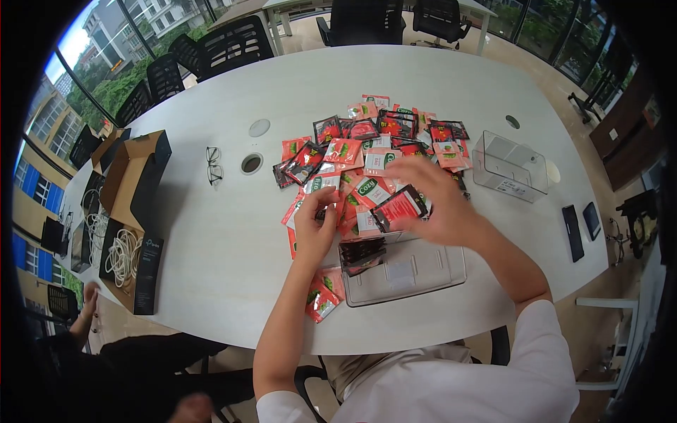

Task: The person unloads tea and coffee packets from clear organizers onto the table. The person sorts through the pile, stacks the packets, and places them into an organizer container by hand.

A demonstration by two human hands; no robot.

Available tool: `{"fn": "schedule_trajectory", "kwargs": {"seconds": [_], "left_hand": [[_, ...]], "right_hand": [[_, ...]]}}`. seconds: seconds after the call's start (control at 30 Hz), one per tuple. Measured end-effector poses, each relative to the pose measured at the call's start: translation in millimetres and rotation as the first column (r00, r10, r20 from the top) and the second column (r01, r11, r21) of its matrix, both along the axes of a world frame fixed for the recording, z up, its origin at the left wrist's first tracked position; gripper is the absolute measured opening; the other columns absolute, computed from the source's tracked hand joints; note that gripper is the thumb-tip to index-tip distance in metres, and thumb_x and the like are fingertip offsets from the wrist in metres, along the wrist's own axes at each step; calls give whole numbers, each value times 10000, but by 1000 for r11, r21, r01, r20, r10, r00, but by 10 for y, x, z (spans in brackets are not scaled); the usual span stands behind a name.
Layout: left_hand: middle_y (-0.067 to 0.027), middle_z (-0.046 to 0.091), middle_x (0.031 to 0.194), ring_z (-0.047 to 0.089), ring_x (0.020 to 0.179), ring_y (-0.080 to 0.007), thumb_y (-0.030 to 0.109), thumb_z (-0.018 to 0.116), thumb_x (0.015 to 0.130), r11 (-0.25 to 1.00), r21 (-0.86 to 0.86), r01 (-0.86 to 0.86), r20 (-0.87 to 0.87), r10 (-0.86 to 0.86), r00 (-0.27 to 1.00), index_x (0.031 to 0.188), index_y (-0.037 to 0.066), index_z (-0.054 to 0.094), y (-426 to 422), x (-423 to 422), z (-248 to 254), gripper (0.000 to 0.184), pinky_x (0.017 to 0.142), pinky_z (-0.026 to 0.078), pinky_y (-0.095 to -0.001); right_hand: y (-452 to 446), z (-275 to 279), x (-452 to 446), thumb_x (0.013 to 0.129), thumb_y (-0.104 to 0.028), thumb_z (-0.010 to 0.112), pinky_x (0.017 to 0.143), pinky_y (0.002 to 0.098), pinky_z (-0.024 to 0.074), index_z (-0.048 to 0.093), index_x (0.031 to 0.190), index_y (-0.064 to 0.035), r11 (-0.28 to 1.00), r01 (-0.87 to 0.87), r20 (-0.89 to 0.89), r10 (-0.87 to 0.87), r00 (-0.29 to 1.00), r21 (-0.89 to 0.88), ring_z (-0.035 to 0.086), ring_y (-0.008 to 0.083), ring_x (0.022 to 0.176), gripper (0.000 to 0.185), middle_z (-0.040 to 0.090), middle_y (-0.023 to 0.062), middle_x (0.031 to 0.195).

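A pile of sachets [367, 189], red-pink and black, spreads in front of me, some marked "Cozy". My left hand [314, 224] is at the pile's near left edge, its fingers curled in toward the thumb. Something dark shows between them, too hidden to name. My right hand [446, 210], slightly blurred, is over the near right side with fingers and thumb apart. Between them shows a black and red sachet [399, 209], and I see no firm grip on it. Below, a clear plastic box [423, 271] holds a stack of black sachets [362, 254] at its left end.
Several pink sachets [324, 292] lie left of the box. Another clear container [509, 169] stands at right, near two phones [572, 233]. Glasses [214, 166], a cable hole [251, 163] and an open carton with cables [127, 254] are at left. Another person's hand [89, 302] is beyond the table's left edge.
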State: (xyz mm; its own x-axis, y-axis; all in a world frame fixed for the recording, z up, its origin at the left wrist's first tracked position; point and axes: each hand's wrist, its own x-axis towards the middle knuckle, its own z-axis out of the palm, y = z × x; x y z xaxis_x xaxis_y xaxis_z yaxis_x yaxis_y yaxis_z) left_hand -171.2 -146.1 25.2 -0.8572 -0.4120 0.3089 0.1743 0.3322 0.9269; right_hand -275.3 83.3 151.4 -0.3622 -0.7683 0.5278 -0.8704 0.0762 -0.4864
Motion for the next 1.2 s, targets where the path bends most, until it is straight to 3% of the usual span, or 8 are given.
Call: {"fn": "schedule_trajectory", "kwargs": {"seconds": [0.1,0.2,0.37,0.47,0.57,0.77,1.0,1.2], "left_hand": [[-73,678,1100,632,1022,-130,-28,522,946,997,-74,-15,-8,14,1000,1248,-3,602,-2,-2,-8,313,928,505,-290],[-76,687,1057,644,988,-144,-38,534,919,995,-85,-44,-7,44,999,1208,-5,623,5,-17,-18,305,894,510,-294],[-84,697,1013,658,942,-179,-50,558,882,993,-88,-76,11,77,997,1155,-1,652,46,-14,44,293,839,516,-303],[-81,693,1013,652,931,-161,-53,553,892,993,-96,-72,0,73,997,1155,-1,651,31,-21,4,285,811,515,-282],[-79,690,1009,647,926,-146,-57,551,895,994,-77,-74,19,76,997,1158,-3,650,33,-17,32,286,800,514,-267],[-81,689,1041,652,958,-154,-47,541,904,995,-68,-68,10,69,998,1149,-8,646,45,1,39,269,852,518,-285],[-95,698,1042,658,974,-157,-35,530,895,990,-133,-47,-17,45,999,1145,-24,646,41,12,109,276,896,518,-299],[-103,698,949,683,881,-201,-42,587,849,988,-140,-67,-128,49,991,1110,10,682,48,-23,61,283,792,534,-328]], "right_hand": [[122,33,-281,839,-118,738,932,397,473,665,1120,-75,991,131,83,-131,988,6,586,286,1105,293,636,118,1156],[193,-182,-558,831,-120,746,945,378,468,677,1127,-82,952,84,87,-114,990,293,586,272,1093,306,643,115,1150],[238,-494,-649,685,-128,853,1075,453,384,595,1324,-118,835,-166,114,125,986,525,489,280,1272,689,591,71,1334],[239,-507,-682,681,-94,830,1079,449,381,576,1339,-117,814,-128,30,135,990,566,473,286,1302,706,567,82,1358],[221,-498,-689,707,-53,774,1036,431,423,626,1254,-95,837,-102,7,117,993,537,529,285,1239,568,628,96,1242],[258,-299,-689,777,-46,712,850,372,494,686,1046,-31,923,5,108,-50,993,384,670,244,863,270,681,111,850],[299,65,-448,770,-56,778,693,336,480,699,950,-35,991,64,172,-43,984,-117,639,195,727,198,693,64,823],[254,280,177,722,-118,831,716,349,468,726,905,-108,953,-300,18,299,954,36,619,194,775,211,674,3,817]]}}
